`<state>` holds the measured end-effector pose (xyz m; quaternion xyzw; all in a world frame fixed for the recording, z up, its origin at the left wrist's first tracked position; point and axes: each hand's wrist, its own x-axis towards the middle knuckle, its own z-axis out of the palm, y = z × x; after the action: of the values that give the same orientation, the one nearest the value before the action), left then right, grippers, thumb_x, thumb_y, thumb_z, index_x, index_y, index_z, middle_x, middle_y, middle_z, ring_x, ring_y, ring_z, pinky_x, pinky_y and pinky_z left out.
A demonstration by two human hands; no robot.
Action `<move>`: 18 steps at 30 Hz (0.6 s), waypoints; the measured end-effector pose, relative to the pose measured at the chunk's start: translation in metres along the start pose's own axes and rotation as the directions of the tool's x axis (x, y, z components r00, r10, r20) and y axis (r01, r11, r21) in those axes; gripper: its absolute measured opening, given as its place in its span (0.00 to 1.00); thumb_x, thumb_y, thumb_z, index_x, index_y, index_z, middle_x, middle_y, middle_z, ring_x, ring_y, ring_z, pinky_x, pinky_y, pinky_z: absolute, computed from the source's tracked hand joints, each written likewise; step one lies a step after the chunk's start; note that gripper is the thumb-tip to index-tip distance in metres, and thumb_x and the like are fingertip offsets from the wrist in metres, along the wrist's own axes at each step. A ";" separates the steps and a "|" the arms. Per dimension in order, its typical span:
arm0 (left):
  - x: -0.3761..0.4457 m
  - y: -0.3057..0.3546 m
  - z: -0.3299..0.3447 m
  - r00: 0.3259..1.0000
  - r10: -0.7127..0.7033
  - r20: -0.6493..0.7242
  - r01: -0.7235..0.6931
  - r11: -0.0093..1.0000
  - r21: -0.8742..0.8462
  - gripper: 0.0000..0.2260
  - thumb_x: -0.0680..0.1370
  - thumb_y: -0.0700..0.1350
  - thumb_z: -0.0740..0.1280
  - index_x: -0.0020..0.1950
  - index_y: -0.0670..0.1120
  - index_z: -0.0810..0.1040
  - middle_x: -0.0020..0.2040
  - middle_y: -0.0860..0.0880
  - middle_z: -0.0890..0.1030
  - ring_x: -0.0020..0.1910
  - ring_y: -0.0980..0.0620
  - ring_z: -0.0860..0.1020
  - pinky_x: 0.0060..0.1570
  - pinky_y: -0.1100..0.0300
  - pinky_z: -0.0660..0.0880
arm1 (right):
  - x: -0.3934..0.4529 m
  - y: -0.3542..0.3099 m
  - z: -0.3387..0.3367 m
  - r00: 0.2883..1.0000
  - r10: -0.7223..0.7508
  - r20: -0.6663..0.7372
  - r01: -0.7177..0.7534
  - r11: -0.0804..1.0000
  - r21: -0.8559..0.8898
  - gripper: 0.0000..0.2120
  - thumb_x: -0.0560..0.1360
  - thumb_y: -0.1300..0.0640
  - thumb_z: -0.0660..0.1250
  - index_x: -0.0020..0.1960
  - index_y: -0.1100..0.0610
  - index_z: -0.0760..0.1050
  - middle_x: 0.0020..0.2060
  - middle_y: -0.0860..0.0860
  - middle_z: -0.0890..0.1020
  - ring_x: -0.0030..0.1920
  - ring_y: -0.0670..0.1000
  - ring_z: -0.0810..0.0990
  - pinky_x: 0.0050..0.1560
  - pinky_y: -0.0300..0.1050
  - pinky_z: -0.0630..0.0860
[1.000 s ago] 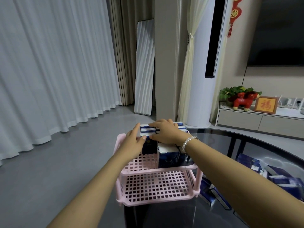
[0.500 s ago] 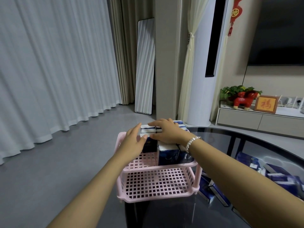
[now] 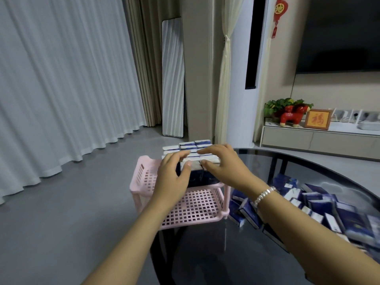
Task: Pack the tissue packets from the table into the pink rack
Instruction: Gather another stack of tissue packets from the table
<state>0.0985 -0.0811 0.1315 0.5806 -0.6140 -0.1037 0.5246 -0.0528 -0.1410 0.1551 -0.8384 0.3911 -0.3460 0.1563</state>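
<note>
No print on the blue-and-white tissue packets point(image 3: 186, 145) is legible. They stand stacked in the upper tier of the pink slotted plastic rack point(image 3: 144, 177), directly under both hands. The left hand point(image 3: 172, 177) and right hand point(image 3: 223, 164) rest on the stack with fingers loosely spread, gripping nothing. To the right of the right hand, a heap of loose packets point(image 3: 320, 210), too jumbled to count, lies on the dark glass table point(image 3: 287, 161).

A dark glass table point(image 3: 287, 171) carries the pink rack point(image 3: 197, 204) at its left edge; right of the rack, blue tissue packets point(image 3: 320, 208) seemingly lie heaped.
</note>
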 end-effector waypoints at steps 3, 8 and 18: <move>-0.020 0.018 0.024 0.998 0.021 0.051 -0.019 0.999 -0.042 0.11 0.80 0.42 0.62 0.60 0.51 0.76 0.57 0.56 0.75 0.54 0.68 0.73 0.53 0.75 0.68 | -0.035 0.015 -0.019 0.998 0.052 -0.031 -0.052 0.998 -0.017 0.14 0.77 0.52 0.63 0.62 0.47 0.74 0.61 0.44 0.76 0.64 0.48 0.64 0.65 0.47 0.63; -0.053 0.030 0.072 0.989 -0.034 0.145 0.050 0.993 -0.108 0.09 0.80 0.41 0.62 0.58 0.49 0.78 0.55 0.54 0.75 0.49 0.68 0.74 0.45 0.79 0.67 | -0.095 0.053 -0.045 0.983 0.184 -0.016 -0.184 0.982 -0.051 0.13 0.77 0.51 0.62 0.61 0.46 0.75 0.59 0.44 0.77 0.64 0.47 0.65 0.61 0.43 0.65; -0.122 0.042 0.168 0.921 -0.177 0.346 0.245 0.955 -0.164 0.09 0.80 0.43 0.62 0.57 0.49 0.78 0.56 0.51 0.77 0.46 0.65 0.75 0.43 0.79 0.67 | -0.211 0.124 -0.064 0.925 0.363 -0.114 -0.377 0.916 -0.134 0.11 0.75 0.54 0.65 0.57 0.47 0.77 0.50 0.42 0.77 0.53 0.47 0.69 0.51 0.38 0.62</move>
<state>-0.0831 -0.0492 0.0264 0.5615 -0.6121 -0.3172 0.4576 -0.2617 -0.0595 0.0376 -0.7429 0.5746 -0.3151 0.1366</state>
